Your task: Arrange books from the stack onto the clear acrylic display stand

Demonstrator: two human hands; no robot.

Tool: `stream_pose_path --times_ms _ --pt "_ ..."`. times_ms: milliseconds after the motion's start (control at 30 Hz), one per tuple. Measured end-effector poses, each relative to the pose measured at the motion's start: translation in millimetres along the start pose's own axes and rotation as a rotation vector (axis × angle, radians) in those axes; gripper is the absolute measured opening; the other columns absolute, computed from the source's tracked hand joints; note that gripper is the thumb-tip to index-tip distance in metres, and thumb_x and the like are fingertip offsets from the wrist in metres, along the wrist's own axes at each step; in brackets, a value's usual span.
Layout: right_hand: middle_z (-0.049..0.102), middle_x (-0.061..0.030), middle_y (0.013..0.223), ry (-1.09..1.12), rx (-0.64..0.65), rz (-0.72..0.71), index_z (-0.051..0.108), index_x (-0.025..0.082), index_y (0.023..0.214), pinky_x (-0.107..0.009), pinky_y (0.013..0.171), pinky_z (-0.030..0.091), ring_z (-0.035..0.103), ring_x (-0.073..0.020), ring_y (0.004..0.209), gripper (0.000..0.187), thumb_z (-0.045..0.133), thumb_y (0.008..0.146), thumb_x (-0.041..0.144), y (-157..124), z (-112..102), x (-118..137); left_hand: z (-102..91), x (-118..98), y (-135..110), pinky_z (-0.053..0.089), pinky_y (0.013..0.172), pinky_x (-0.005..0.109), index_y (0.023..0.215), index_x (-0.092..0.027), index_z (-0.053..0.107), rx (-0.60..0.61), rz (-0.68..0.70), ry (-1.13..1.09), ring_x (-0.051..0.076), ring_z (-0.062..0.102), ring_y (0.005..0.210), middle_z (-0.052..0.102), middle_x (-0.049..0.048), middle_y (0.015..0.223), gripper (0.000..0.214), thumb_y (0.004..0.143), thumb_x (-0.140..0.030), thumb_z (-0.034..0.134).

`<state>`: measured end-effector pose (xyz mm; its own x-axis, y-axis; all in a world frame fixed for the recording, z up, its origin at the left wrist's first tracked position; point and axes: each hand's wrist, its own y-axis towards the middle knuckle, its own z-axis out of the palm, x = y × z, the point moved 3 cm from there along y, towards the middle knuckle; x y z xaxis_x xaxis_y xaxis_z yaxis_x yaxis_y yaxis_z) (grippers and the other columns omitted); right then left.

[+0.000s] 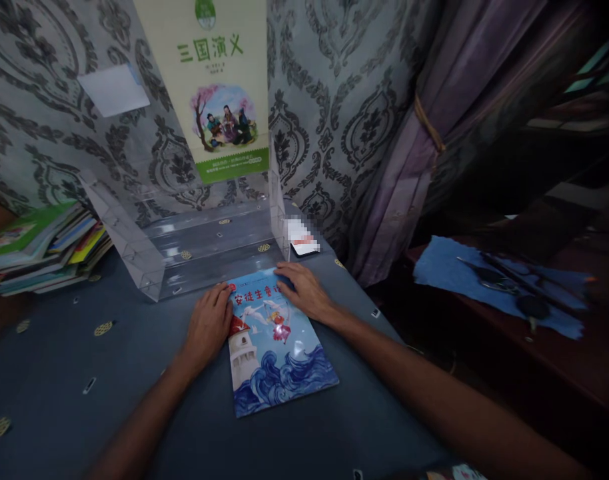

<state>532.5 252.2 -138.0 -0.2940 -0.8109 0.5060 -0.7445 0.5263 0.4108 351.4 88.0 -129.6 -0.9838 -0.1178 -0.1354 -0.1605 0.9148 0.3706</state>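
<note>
A blue children's picture book [272, 360] lies face up on the cloth-covered table, with waves, a lighthouse and red Chinese title characters on its glossy cover. My left hand [212, 320] holds its upper left edge, fingers close together. At the upper right corner, my right hand [307, 293] has its thumb over the cover and its fingers along the top edge. Just beyond the book stands a clear acrylic stand [214, 260] with slanted shelves and side panels. Above the stand's back is a pale green book cover panel [229, 73] with a picture of seated figures.
Several stacked books [49, 247] lie at the left. A phone-like flat object [304, 241], partly blurred out, sits right of the stand. Patterned wallpaper [344, 87] and a tied purple curtain [399, 167] are behind. Tools rest on blue cloth [449, 267] at the right.
</note>
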Motion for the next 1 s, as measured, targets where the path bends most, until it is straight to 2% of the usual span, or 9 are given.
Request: stream_pose_path --times_ms 100,233,367,467,600,700,833,933,1000 --pt "0.071 -0.0127 0.121 0.005 -0.037 0.023 0.07 0.019 0.114 -0.046 0.1 0.051 0.065 -0.0278 0.113 0.026 0.058 0.091 0.02 2.1 -0.8 -3.6 -1.8 0.3 0.9 0.051 0.102 0.047 0.126 -0.018 0.058 0.0 0.023 -0.031 0.028 0.06 0.123 0.063 0.014 0.134 0.033 0.101 -0.024 0.037" --pt "0.072 -0.0115 0.116 0.037 -0.055 0.008 0.07 0.019 0.113 -0.043 0.101 0.05 0.065 -0.0265 0.111 0.026 0.058 0.089 0.018 3.0 -0.5 -4.7 -11.9 -1.9 6.9 0.05 0.1 0.043 0.123 -0.017 0.058 0.051 0.056 -0.038 0.026 0.061 0.118 0.065 0.0129 0.128 0.029 0.101 -0.023 0.04" --pt "0.072 -0.0116 0.115 0.071 -0.054 0.003 0.07 0.019 0.111 -0.042 0.1 0.05 0.066 -0.0261 0.11 0.026 0.058 0.088 0.016 3.7 0.4 -6.8 -23.5 -13.7 19.5 0.051 0.091 0.045 0.127 -0.016 0.058 0.161 0.062 0.1 0.029 0.062 0.106 0.068 0.0117 0.113 0.031 0.101 -0.026 0.044" --pt "0.073 -0.0118 0.114 0.073 -0.045 0.015 0.07 0.018 0.111 -0.041 0.099 0.051 0.066 -0.0258 0.109 0.028 0.054 0.089 0.013 4.1 0.2 -8.3 -26.9 -27.8 29.6 0.049 0.09 0.045 0.121 -0.016 0.062 0.218 0.094 0.196 0.03 0.061 0.106 0.067 0.0126 0.113 0.028 0.101 -0.026 0.046" --pt "0.072 -0.0117 0.118 0.086 -0.04 0.012 0.07 0.017 0.111 -0.042 0.102 0.049 0.065 -0.0254 0.112 0.029 0.053 0.088 0.011 4.6 -1.6 -9.5 -22.4 -41.5 39.5 0.049 0.09 0.045 0.107 -0.013 0.066 0.25 0.11 0.262 0.031 0.06 0.105 0.066 0.0154 0.109 0.026 0.101 -0.026 0.045" --pt "0.072 -0.0125 0.116 0.111 -0.036 0.015 0.07 0.015 0.11 -0.04 0.101 0.049 0.065 -0.0249 0.111 0.029 0.051 0.089 0.011 5.6 -3.6 -10.4 -14.1 -46.2 43.6 0.048 0.094 0.046 0.115 -0.012 0.064 0.248 0.15 0.257 0.031 0.059 0.108 0.066 0.0163 0.118 0.029 0.099 -0.018 0.041" --pt "0.071 -0.0114 0.11 0.127 -0.035 0.032 0.069 0.015 0.109 -0.036 0.095 0.051 0.065 -0.0233 0.103 0.028 0.051 0.088 0.009 6.7 -6.0 -10.7 -5.5 -46.8 46.7 0.045 0.104 0.047 0.132 -0.014 0.057 0.236 0.218 0.171 0.03 0.055 0.12 0.06 0.0139 0.137 0.046 0.09 -0.004 0.04" --pt "0.071 -0.0093 0.108 0.144 -0.027 0.029 0.07 0.017 0.107 -0.035 0.095 0.051 0.065 -0.0221 0.101 0.028 0.052 0.088 0.009 6.8 -6.3 -10.9 -4.3 -46.0 50.4 0.045 0.105 0.048 0.131 -0.014 0.058 0.261 0.229 0.141 0.03 0.056 0.119 0.062 0.0146 0.134 0.047 0.088 -0.004 0.042" --pt "0.071 -0.009 0.107 0.157 -0.03 0.027 0.07 0.017 0.107 -0.036 0.095 0.051 0.065 -0.0218 0.101 0.029 0.05 0.089 0.008 6.9 -6.5 -12.2 -4.4 -48.1 53.3 0.045 0.104 0.047 0.129 -0.013 0.06 0.276 0.233 0.125 0.03 0.057 0.119 0.062 0.0157 0.133 0.043 0.091 -0.007 0.041"
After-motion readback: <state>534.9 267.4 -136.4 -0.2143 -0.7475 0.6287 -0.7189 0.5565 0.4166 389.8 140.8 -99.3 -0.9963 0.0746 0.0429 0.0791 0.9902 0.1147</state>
